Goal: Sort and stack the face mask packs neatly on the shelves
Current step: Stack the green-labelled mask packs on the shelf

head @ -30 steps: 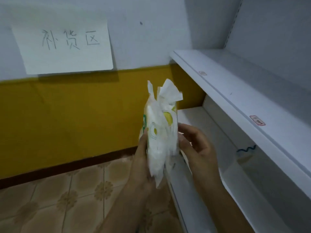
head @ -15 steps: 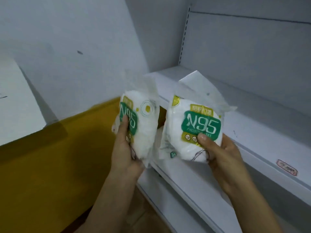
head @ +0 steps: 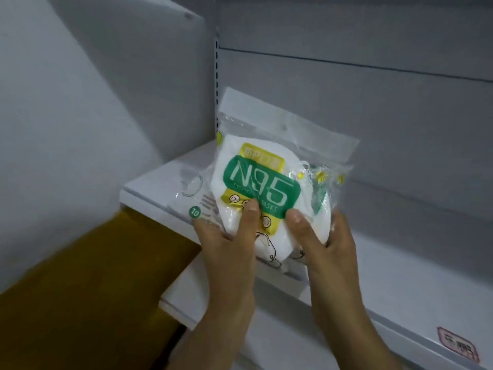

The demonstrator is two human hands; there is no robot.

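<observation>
Two clear plastic packs of white N95 masks stand on edge, pressed together over the upper white shelf (head: 394, 265). The front pack (head: 256, 182) shows its green N95 label; the second pack (head: 324, 193) is behind it, offset to the right. My left hand (head: 229, 241) grips the front pack's lower left, thumb on the label. My right hand (head: 322, 244) holds the lower right, thumb on the front pack and fingers round the rear one. The packs' lower edges are hidden by my hands.
A slotted upright (head: 217, 84) and grey back panel (head: 373, 116) rise behind the shelf. A price tag (head: 457, 347) sits on its front edge. A lower shelf (head: 186, 295) juts out below. A white and mustard wall (head: 80, 276) stands at left.
The two packs, held apart half a second ago, are now brought together, one behind the other. Both hands have moved up and over the upper shelf, and my view has risen.
</observation>
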